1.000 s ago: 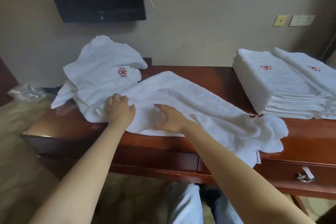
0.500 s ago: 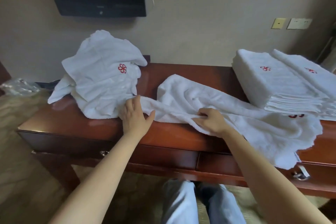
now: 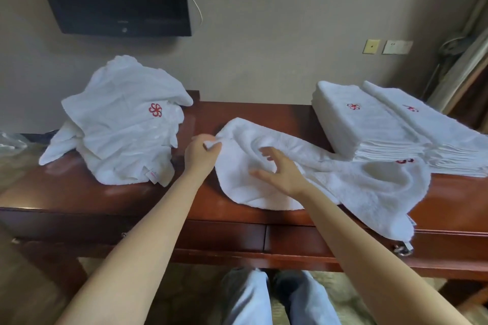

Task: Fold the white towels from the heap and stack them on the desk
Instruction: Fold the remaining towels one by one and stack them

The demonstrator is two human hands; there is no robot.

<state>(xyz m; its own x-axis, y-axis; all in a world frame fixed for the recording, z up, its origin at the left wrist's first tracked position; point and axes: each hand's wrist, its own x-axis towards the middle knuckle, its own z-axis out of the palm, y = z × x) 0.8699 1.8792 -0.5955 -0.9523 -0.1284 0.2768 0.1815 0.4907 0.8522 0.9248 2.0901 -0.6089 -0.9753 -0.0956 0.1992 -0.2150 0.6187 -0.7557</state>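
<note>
Loose towel [image 3: 343, 185] on the desk [image 3: 105, 192] — left end held

My left hand [image 3: 202, 152] pinched that end; my right hand [image 3: 280, 171] was open, fingers spread, over the bunched middle. The towel ran long to the right, up to the stack [image 3: 369, 126] — my right hand was nearer its far end.
</note>
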